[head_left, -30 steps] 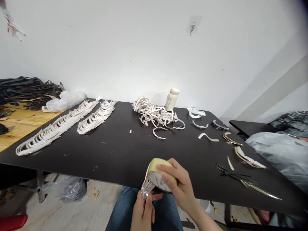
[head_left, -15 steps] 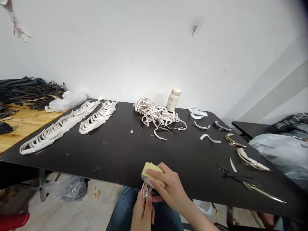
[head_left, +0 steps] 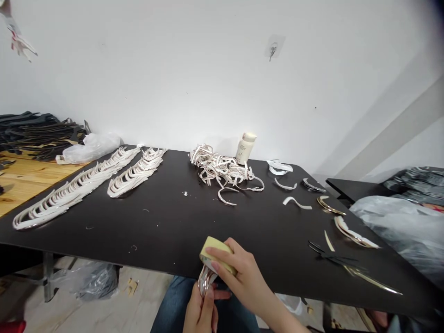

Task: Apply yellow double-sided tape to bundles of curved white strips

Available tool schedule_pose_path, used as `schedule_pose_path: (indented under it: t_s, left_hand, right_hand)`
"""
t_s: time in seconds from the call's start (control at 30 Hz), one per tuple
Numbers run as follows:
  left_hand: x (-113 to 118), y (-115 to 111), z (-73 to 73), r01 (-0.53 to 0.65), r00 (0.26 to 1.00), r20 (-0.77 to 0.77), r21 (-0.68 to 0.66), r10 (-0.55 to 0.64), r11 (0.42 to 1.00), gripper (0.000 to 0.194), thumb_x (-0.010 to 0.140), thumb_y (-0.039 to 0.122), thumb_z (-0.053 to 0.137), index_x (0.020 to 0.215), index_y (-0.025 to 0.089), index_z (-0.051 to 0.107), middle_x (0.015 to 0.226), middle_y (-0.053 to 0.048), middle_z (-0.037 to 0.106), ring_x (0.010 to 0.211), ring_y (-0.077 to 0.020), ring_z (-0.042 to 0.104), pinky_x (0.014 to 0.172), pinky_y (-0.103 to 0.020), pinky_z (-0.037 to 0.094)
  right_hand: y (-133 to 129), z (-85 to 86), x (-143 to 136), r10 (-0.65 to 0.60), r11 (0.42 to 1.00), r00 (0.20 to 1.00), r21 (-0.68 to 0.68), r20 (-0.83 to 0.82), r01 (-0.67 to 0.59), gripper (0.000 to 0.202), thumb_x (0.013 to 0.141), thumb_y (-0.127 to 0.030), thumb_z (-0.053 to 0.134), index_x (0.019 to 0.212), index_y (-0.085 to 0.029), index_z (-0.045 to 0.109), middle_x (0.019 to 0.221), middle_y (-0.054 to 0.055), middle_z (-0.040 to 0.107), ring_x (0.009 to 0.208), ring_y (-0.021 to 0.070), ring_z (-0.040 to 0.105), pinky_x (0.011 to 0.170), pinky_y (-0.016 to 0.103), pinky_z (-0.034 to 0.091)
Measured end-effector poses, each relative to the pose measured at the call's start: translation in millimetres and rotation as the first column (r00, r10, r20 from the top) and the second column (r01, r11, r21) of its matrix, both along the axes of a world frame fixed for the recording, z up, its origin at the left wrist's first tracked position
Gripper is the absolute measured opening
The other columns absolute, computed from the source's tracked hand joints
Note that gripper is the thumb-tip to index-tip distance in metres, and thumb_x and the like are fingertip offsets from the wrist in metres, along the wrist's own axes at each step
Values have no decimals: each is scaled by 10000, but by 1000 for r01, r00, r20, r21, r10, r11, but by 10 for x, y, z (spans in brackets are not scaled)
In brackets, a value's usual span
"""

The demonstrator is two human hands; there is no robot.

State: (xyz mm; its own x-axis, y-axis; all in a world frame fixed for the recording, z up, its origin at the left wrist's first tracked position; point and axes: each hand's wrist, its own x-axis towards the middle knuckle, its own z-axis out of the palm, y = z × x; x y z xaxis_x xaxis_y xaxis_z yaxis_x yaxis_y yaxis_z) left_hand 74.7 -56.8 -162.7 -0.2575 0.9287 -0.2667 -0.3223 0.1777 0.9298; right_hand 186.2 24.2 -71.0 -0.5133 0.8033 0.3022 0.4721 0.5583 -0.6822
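My right hand (head_left: 243, 270) is wrapped round a yellow roll (head_left: 217, 247), which looks like tape, above the table's front edge. Just below it, my left hand (head_left: 203, 307) pinches a small bundle of shiny curved strips (head_left: 206, 277). The roll's lower side touches or overlaps the top of the bundle; the exact contact is hidden by my fingers. Both hands are close together over my lap. A tangled heap of pale strips (head_left: 222, 169) lies farther back on the black table (head_left: 194, 222), beside a cream bottle (head_left: 245, 148).
Two long rows of overlapping pale strips (head_left: 65, 194) (head_left: 137, 173) lie at the left. Curved pieces (head_left: 354, 233) and dark thin strips (head_left: 333, 258) lie at the right. Plastic bags (head_left: 398, 226) stand beyond the right edge, and dark stacks (head_left: 41, 132) at the far left.
The view has shifted slightly, so the table's things appear a little lower and farther left. The shiny bundle shows more below the roll, and both hands keep their hold.
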Motion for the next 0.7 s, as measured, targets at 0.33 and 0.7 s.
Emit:
schedule_pose_path:
  t_s: [0.33,0.7]
  left_hand:
    - [4,13,-28,-13,999,41,-16,13,1000,630,673,742,587,887,150,618,738,-136,754,301,-20,321,348,-177,179]
    - [-12,7,-2,-20,999,36,-15,21,1000,619,669,737,598,872,153,633,740,-124,756,298,-16,328,343,-165,182]
  right_hand:
    - [126,11,74,-53,998,990,37,-129,58,256,933,-336,507,1094,-267,693,830,23,506,714,139,562,628,245,445]
    - [237,69,125,-117,993,966,-2,-229,120,275,943,-367,488,1082,-250,694,837,28,523,734,143,569,651,252,458]
